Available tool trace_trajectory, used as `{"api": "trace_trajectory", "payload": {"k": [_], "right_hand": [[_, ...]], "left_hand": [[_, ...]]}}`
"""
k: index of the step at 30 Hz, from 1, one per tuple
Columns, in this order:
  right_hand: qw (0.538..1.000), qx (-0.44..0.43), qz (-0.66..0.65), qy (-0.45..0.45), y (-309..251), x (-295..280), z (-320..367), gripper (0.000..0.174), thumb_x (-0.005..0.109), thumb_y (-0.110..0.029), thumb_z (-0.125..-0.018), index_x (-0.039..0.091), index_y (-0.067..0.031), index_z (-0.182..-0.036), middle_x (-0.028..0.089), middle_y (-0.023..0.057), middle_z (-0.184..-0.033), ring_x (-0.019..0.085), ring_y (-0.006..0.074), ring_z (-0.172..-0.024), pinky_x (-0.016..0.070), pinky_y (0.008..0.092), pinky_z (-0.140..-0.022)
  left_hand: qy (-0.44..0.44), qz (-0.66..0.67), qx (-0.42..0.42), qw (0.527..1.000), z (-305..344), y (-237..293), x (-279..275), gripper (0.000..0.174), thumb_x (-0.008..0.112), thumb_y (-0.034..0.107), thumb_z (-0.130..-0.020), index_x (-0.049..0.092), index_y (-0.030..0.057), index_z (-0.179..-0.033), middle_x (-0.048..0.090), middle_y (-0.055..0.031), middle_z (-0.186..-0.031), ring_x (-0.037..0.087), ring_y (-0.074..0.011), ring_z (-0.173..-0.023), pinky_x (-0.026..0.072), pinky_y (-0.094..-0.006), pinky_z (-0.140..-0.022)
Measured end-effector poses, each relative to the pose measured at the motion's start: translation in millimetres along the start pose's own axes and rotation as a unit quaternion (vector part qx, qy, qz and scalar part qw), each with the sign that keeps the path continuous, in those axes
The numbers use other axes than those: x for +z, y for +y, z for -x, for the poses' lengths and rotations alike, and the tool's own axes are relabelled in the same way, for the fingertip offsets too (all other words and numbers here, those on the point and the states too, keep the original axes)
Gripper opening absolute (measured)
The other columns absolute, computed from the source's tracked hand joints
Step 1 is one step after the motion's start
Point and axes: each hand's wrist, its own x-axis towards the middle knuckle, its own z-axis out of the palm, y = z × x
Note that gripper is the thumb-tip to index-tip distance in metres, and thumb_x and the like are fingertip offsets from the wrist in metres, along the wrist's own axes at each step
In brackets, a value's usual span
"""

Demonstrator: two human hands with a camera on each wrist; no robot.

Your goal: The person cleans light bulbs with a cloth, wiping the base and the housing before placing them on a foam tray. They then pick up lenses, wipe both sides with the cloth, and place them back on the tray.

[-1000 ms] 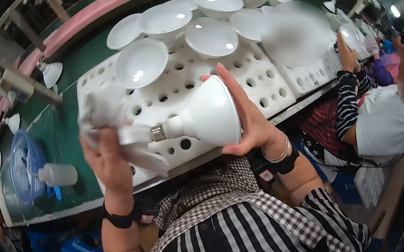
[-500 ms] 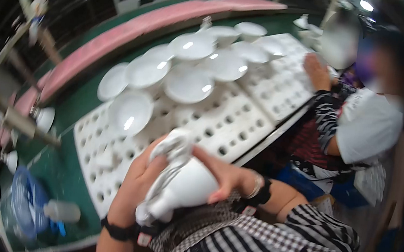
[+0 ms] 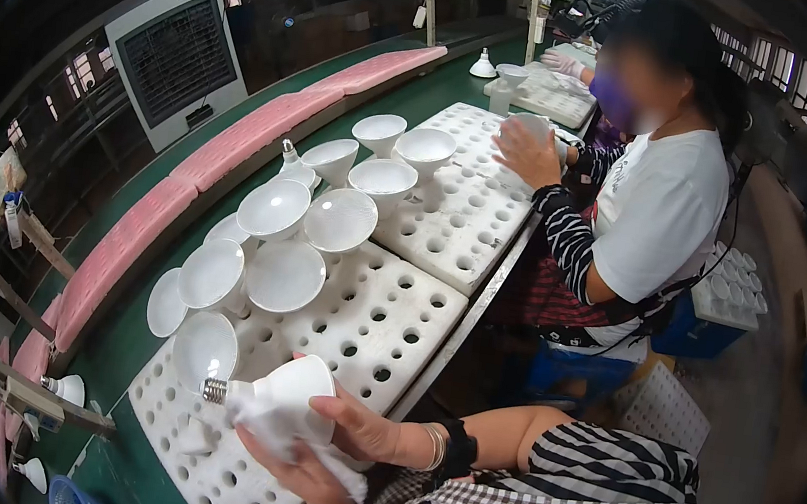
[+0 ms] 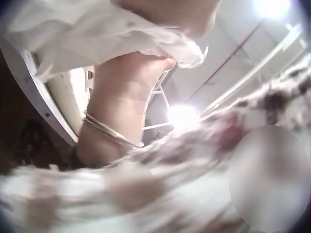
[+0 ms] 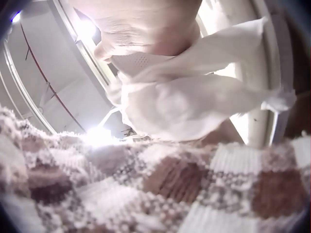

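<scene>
A white reflector light bulb (image 3: 301, 386) is held tilted over the perforated foam board, its metal screw base pointing left. My right hand (image 3: 360, 426) grips it at the wide end. Below the bulb, my left hand (image 3: 295, 476) holds a white cloth (image 3: 342, 468) against its side, fingers curled around the body. In the left wrist view the cloth (image 4: 73, 36) hangs near my right wrist with its bracelets (image 4: 112, 130). The right wrist view shows the cloth (image 5: 180, 104) spread under my right hand (image 5: 146, 24); the bulb is mostly hidden there.
Several similar bulbs (image 3: 286, 276) stand face up in the foam board (image 3: 368, 333). A pink foam strip (image 3: 246, 137) runs along the back of the green bench (image 3: 126, 339). Another person (image 3: 651, 202) works at the right. A blue basket (image 3: 76, 497) sits at the lower left.
The head view has swung rightward and up. The cloth went from beside the screw base to over the wide end, then down along the side; the screw base shows again.
</scene>
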Motion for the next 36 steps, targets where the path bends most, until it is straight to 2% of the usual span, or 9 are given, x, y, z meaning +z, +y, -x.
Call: {"api": "trace_trajectory", "payload": {"k": [3, 8, 12, 18, 22, 26, 29, 31, 36], "right_hand": [[1.0, 0.014, 0.008, 0.009, -6, -4, 8, 0.081, 0.061, -0.047, -0.09, 0.02, -0.0122, -0.151, 0.037, 0.007, -0.143, 0.036, 0.0187, -0.133, 0.0299, 0.033, -0.111], [0.997, 0.065, 0.035, 0.021, -24, -8, 19, 0.081, 0.065, -0.031, -0.089, 0.017, -0.0146, -0.152, 0.045, 0.0046, -0.135, 0.047, 0.016, -0.122, 0.0475, 0.0345, -0.096], [0.989, 0.071, 0.127, 0.007, -46, 4, 27, 0.075, 0.068, -0.035, -0.083, 0.03, -0.0084, -0.142, 0.051, 0.0094, -0.125, 0.056, 0.0189, -0.114, 0.055, 0.0359, -0.085], [0.99, 0.138, -0.002, 0.006, -54, -10, 29, 0.071, 0.063, -0.049, -0.084, 0.041, -0.0052, -0.135, 0.055, 0.015, -0.124, 0.061, 0.0272, -0.108, 0.0544, 0.0492, -0.087], [0.996, 0.089, 0.008, -0.007, -67, -17, 28, 0.084, 0.057, -0.062, -0.081, 0.038, -0.0052, -0.14, 0.05, 0.0232, -0.13, 0.058, 0.0472, -0.109, 0.0525, 0.0634, -0.084], [0.996, 0.09, -0.021, -0.003, -73, -16, 27, 0.086, 0.054, -0.064, -0.083, 0.034, -0.0054, -0.143, 0.049, 0.0238, -0.133, 0.056, 0.0492, -0.111, 0.051, 0.0647, -0.086], [0.994, 0.104, -0.034, -0.018, -69, -22, 26, 0.087, 0.054, -0.065, -0.083, 0.034, -0.0053, -0.143, 0.048, 0.0242, -0.134, 0.056, 0.0485, -0.112, 0.0516, 0.0642, -0.086], [0.992, 0.12, -0.027, -0.028, -63, -20, 25, 0.09, 0.056, -0.066, -0.08, 0.034, -0.0052, -0.143, 0.049, 0.0242, -0.133, 0.058, 0.0474, -0.111, 0.053, 0.0624, -0.085], [0.984, 0.157, -0.036, -0.078, -52, -24, 19, 0.091, 0.058, -0.066, -0.079, 0.035, -0.0054, -0.143, 0.051, 0.0239, -0.131, 0.058, 0.0471, -0.11, 0.0525, 0.0603, -0.087]], "left_hand": [[-0.208, -0.561, 0.36, 0.716, -6, 33, 14, 0.039, 0.049, 0.016, -0.092, 0.056, -0.002, -0.126, 0.041, -0.0246, -0.141, 0.041, -0.0433, -0.132, 0.0273, -0.0569, -0.111], [-0.206, -0.566, 0.398, 0.692, -60, 50, 15, 0.026, 0.057, 0.021, -0.085, 0.069, 0.0071, -0.103, 0.067, -0.0103, -0.095, 0.06, -0.0322, -0.108, 0.0352, -0.0581, -0.104], [-0.186, -0.477, 0.326, 0.795, -86, 37, -8, 0.027, 0.058, 0.019, -0.091, 0.057, 0.0018, -0.069, 0.053, -0.0047, -0.058, 0.049, -0.0218, -0.049, 0.0386, -0.0372, -0.054], [0.03, -0.082, 0.055, 0.995, -104, 15, -33, 0.039, 0.044, 0.025, -0.103, 0.065, -0.0004, -0.083, 0.062, -0.0023, -0.071, 0.054, -0.0095, -0.06, 0.0455, -0.0283, -0.057], [-0.005, -0.177, 0.088, 0.98, -93, 16, -45, 0.031, 0.05, 0.025, -0.102, 0.064, -0.0021, -0.1, 0.067, -0.0097, -0.088, 0.064, -0.0189, -0.074, 0.0519, -0.0304, -0.07], [-0.15, -0.545, 0.333, 0.754, -75, 15, -39, 0.03, 0.065, 0.014, -0.088, 0.063, 0.0033, -0.116, 0.064, -0.0152, -0.101, 0.057, -0.0324, -0.098, 0.0444, -0.0391, -0.089], [-0.139, -0.511, 0.321, 0.785, -61, 28, -41, 0.035, 0.062, 0.018, -0.093, 0.059, 0.0019, -0.124, 0.065, -0.0109, -0.093, 0.062, -0.0216, -0.085, 0.0478, -0.0313, -0.078], [-0.196, -0.181, -0.067, 0.961, -49, 53, -29, 0.042, 0.065, 0.012, -0.091, 0.055, 0.0014, -0.131, 0.063, -0.0047, -0.091, 0.057, -0.0127, -0.079, 0.0467, -0.0248, -0.072], [-0.255, -0.096, -0.135, 0.953, -48, 74, -11, 0.045, 0.069, 0.007, -0.089, 0.053, -0.0005, -0.131, 0.061, -0.0011, -0.091, 0.055, -0.0063, -0.076, 0.0457, -0.0203, -0.068]]}}
